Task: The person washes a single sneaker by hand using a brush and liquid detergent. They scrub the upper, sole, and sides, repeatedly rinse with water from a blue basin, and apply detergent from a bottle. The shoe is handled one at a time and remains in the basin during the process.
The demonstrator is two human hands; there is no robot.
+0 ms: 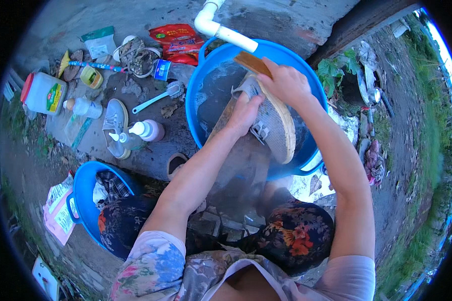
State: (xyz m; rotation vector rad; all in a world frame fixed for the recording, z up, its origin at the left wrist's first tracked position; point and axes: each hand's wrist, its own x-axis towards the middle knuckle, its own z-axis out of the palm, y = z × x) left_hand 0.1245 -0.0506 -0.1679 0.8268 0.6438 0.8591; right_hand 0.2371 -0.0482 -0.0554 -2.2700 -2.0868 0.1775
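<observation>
My left hand point(244, 114) grips a grey woven shoe point(275, 118) by its opening, thumb over the upper. The shoe is tilted above the blue basin point(192, 108), its pale sole edge turned to the right. In my right hand point(286, 85) is a wooden brush point(254, 64), held against the toe or heel end; I cannot tell which. Its bristles are hidden. Cloudy water with some foam lies in the basin. A brown board point(223, 119) slants into the water beside my left hand.
A white pipe point(231, 37) reaches over the basin's far rim. Left of it lie another grey shoe point(116, 120), a pale-handled brush point(153, 102) and squeeze bottles point(149, 130). A blue tub point(85, 185) with clothes stands near my left knee. A red packet point(175, 44) lies behind.
</observation>
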